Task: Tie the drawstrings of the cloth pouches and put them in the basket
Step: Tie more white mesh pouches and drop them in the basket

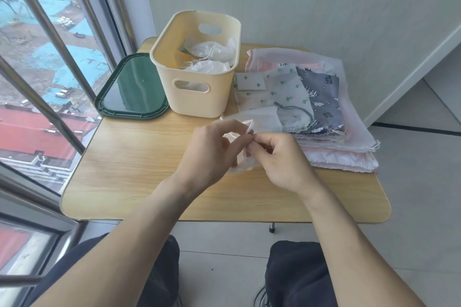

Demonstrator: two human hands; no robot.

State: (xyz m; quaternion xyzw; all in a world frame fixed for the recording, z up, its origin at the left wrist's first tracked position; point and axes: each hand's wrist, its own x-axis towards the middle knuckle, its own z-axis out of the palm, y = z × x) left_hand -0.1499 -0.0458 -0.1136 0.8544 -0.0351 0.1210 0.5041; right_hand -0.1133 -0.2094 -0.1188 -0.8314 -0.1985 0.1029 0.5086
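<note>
A sheer white pouch [263,119] lies on the wooden table [129,172], its mouth gathered between my hands. My left hand [212,152] and my right hand [279,159] meet over it, each pinching the pouch's thin white drawstring [250,126], which loops up between the fingertips. The cream plastic basket [199,97] stands behind, at the table's far side, with white tied pouches [214,51] inside. To the right lies a stack of flat pouches [321,97]: cactus print, grey unicorn print, sheer white and pink.
A dark green lid [132,90] lies left of the basket, near the window rail. A wall stands close behind the table. My knees show below the table's front edge.
</note>
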